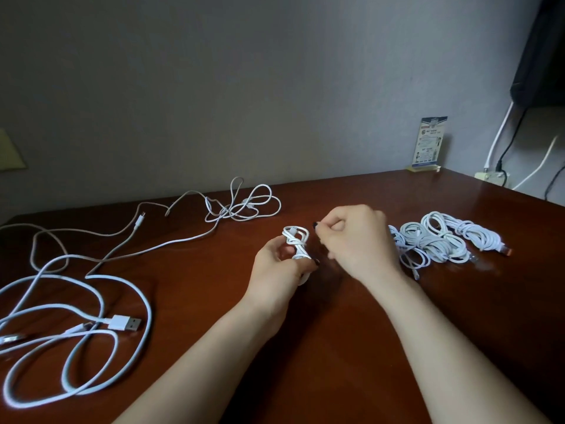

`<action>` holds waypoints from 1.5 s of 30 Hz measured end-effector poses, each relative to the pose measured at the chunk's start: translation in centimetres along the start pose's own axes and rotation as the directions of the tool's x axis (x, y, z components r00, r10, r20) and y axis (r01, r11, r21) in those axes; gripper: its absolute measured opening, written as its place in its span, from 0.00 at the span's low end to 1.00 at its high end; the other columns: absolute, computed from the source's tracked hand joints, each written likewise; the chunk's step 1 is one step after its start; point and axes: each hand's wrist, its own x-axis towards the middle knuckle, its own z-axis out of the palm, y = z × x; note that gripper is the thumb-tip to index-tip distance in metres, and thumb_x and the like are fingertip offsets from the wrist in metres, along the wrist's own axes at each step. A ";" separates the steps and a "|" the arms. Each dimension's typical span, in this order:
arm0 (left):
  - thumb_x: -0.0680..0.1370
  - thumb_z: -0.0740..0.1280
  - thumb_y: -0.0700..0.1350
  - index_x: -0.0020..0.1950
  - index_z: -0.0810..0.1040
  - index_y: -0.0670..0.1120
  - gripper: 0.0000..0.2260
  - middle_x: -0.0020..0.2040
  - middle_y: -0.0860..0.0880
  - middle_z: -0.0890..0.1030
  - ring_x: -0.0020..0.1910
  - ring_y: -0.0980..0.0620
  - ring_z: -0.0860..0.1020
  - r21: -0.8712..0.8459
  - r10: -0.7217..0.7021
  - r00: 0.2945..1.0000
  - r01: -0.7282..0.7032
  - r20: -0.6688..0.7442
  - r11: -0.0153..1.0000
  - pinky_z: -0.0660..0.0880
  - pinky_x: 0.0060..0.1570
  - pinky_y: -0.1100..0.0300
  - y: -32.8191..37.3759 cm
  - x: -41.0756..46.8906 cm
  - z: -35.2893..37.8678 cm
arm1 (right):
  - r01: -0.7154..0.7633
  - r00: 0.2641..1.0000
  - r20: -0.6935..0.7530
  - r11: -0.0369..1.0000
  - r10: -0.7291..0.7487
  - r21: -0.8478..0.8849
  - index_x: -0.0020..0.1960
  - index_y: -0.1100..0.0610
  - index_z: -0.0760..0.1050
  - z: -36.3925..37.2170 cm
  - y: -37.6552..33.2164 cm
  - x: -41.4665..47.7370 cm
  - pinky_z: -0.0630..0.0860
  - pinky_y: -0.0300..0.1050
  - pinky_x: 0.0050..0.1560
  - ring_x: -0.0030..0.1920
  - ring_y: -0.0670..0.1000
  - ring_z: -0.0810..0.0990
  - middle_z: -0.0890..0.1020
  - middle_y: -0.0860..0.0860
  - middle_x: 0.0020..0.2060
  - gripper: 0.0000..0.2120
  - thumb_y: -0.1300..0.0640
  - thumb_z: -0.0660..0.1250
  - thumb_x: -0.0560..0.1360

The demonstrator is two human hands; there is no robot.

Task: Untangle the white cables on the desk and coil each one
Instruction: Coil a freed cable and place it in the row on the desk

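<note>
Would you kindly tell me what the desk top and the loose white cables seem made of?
Desk: reddish-brown wood or veneer, apparently lacquered; it shows faint reflections. Loose cables: likely smooth white plastic sheathing, bending in soft loops, with a shiny, metal-looking plug tip.

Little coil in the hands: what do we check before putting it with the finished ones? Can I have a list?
1. Left hand grips the small coil: ok.
2. Right hand free of the coil: cannot tell, its fingers curl close beside it.
3. Bare desk near the finished coils for setting it down: ok.
4. Every cable coiled: not ok, loose cables at the near left and a tangle at the back lie uncoiled.
</note>
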 end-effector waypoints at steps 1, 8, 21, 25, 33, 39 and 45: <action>0.72 0.67 0.28 0.69 0.68 0.43 0.27 0.47 0.47 0.75 0.43 0.53 0.77 0.003 -0.022 1.000 0.022 -0.013 1.000 0.76 0.37 0.70 -0.1 0.0 -0.1 | 0.005 1.000 -0.018 1.000 -0.006 -0.025 0.34 0.51 0.79 -0.4 0.2 0.2 0.75 0.42 0.37 0.38 0.51 0.81 0.81 0.47 0.30 0.09 0.51 0.67 0.73; 0.73 0.69 0.34 0.75 0.59 0.44 0.33 0.51 0.50 0.75 0.45 0.55 0.77 0.194 -0.018 0.999 0.027 -0.048 0.981 0.75 0.38 0.70 -0.5 0.7 -0.1 | 0.137 0.981 0.174 0.941 -0.086 -0.308 0.59 0.46 0.77 -0.6 2.0 0.8 0.68 0.42 0.46 0.57 0.52 0.74 0.79 0.47 0.54 0.14 0.50 0.67 0.74; 0.75 0.65 0.46 0.76 0.50 0.51 0.34 0.49 0.48 0.75 0.54 0.42 0.76 0.912 0.376 0.926 -0.172 0.021 0.371 0.71 0.45 0.55 0.4 2.0 0.9 | 0.086 0.996 0.029 0.933 -0.081 -0.350 0.52 0.46 0.78 0.0 2.0 1.3 0.72 0.43 0.44 0.52 0.54 0.79 0.82 0.47 0.51 0.09 0.56 0.67 0.74; 0.76 0.64 0.51 0.72 0.60 0.52 0.26 0.58 0.49 0.77 0.59 0.45 0.75 0.944 0.404 0.914 -0.174 0.049 0.279 0.68 0.47 0.57 0.2 2.2 0.8 | 0.115 0.991 0.099 0.933 -0.086 -0.340 0.52 0.46 0.79 0.2 2.0 1.2 0.71 0.42 0.44 0.53 0.54 0.79 0.82 0.48 0.52 0.08 0.54 0.65 0.74; 0.76 0.63 0.55 0.66 0.70 0.54 0.18 0.55 0.52 0.79 0.55 0.50 0.76 0.894 0.308 0.949 -0.196 0.070 0.403 0.75 0.53 0.52 0.1 2.0 -1.8 | 0.186 0.982 0.079 0.938 -0.170 -0.294 0.53 0.48 0.80 0.3 1.9 1.0 0.74 0.43 0.45 0.51 0.52 0.80 0.83 0.47 0.50 0.08 0.51 0.63 0.77; 0.77 0.64 0.53 0.64 0.73 0.53 0.16 0.56 0.51 0.78 0.55 0.50 0.77 0.927 0.251 0.963 -0.180 0.098 0.330 0.76 0.53 0.52 1.7 0.2 -4.8 | 0.322 0.947 0.097 0.914 -0.308 -0.248 0.49 0.50 0.80 0.9 0.8 -0.6 0.76 0.44 0.44 0.47 0.50 0.79 0.83 0.47 0.44 0.07 0.52 0.63 0.77; 0.77 0.63 0.51 0.62 0.74 0.50 0.15 0.58 0.50 0.77 0.57 0.48 0.76 0.982 0.258 0.959 -0.151 0.118 0.110 0.74 0.51 0.56 3.8 -4.1 -9.4 | 0.625 0.771 0.069 0.729 -0.634 -0.279 0.35 0.54 0.80 2.9 -3.1 -3.7 0.73 0.44 0.37 0.33 0.53 0.78 0.79 0.47 0.27 0.06 0.56 0.67 0.70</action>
